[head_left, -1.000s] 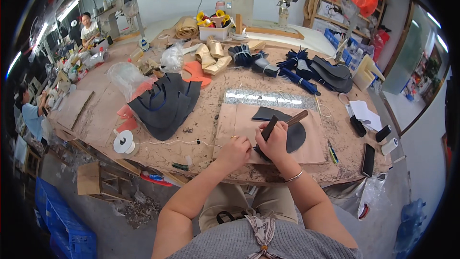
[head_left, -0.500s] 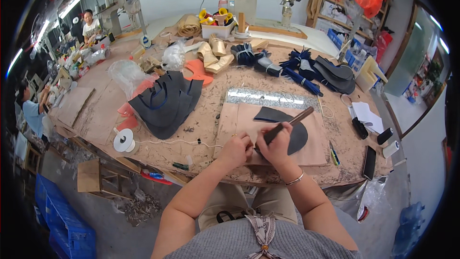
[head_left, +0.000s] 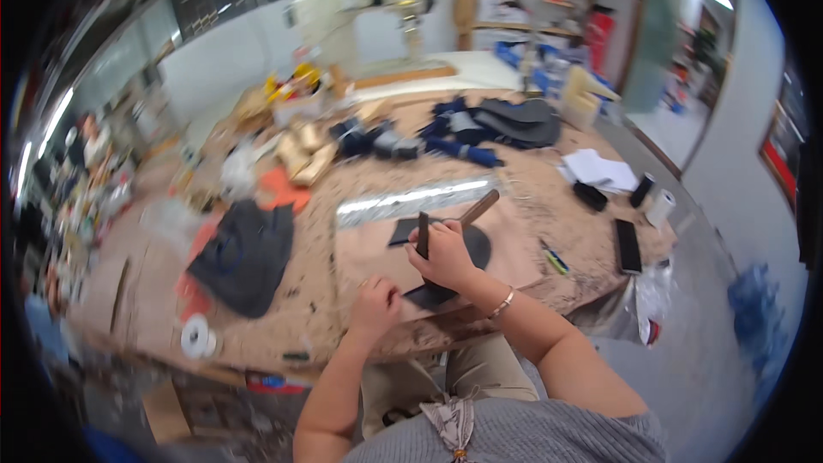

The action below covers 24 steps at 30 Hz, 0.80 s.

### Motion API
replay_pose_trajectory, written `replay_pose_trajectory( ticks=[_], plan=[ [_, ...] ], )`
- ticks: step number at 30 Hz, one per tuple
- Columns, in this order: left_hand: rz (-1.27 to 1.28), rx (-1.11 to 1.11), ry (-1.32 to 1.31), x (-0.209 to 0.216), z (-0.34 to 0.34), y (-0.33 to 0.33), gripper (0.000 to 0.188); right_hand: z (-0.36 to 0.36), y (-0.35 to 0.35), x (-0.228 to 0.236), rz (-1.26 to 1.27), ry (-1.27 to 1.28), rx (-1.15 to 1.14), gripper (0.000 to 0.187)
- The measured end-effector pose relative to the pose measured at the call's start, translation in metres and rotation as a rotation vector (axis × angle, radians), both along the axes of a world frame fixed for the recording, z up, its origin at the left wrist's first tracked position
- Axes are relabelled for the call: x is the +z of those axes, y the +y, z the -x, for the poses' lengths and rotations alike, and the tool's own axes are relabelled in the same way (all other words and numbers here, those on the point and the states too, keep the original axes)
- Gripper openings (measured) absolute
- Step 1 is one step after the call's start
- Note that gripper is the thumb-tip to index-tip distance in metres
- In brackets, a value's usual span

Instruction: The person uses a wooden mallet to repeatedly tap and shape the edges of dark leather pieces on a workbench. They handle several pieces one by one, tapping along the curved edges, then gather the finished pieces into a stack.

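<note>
My right hand [head_left: 446, 255] is closed around a brown stick-like tool [head_left: 480, 207]. A dark upright strip [head_left: 423, 236] also juts from that hand; whether it belongs to the same tool I cannot tell. Below the hand lies a dark grey, round-ended flat piece [head_left: 478, 249], partly covered by the hand, on a light brown board [head_left: 514, 270]. My left hand [head_left: 375, 304] rests by the board's near left part, fingers curled in; blur hides what they may hold. A shiny, clear ruler-like strip [head_left: 411, 197] lies along the board's far edge.
Dark grey cut pieces [head_left: 244, 257] lie to the left, near a white spool [head_left: 198, 337]. Dark blue bundles [head_left: 463, 150] and gold pieces [head_left: 307, 154] sit farther back. On the right are a phone [head_left: 627, 246], thread spools [head_left: 660, 207], white paper [head_left: 600, 170] and a green pen-like tool [head_left: 555, 257].
The view has swung right and blurred, shifting the table leftward. My right hand has lifted the tool's near end, and the dark upright strip now shows. My left hand has moved away from the right.
</note>
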<state>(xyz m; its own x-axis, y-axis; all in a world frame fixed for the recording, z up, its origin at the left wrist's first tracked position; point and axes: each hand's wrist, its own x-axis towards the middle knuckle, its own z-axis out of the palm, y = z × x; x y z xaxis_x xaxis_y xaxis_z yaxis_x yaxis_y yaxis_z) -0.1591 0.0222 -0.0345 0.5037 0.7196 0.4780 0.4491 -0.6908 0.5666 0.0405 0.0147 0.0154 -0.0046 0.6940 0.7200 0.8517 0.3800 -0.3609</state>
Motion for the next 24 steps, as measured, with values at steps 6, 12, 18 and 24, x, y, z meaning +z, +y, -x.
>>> replay_pose_trajectory(
  ticks=[6, 12, 18, 24],
  plan=[
    [0.037, -0.003, 0.002, 0.006, 0.002, -0.007, 0.008, -0.106, 0.061, 0.023, 0.662, -0.112, -0.525, 0.041],
    [-0.115, -0.056, -0.016, 0.004, -0.009, -0.005, 0.011, -0.165, 0.051, -0.021, 0.407, 0.166, -0.588, 0.051],
    [-0.014, -0.007, -0.119, 0.005, -0.001, -0.013, 0.012, -0.182, -0.089, -0.029, 0.146, 0.026, -0.637, 0.023],
    [0.029, 0.019, -0.137, 0.009, 0.003, -0.016, 0.01, -0.205, -0.139, -0.061, 0.261, 0.075, -0.458, 0.017]
  ],
)
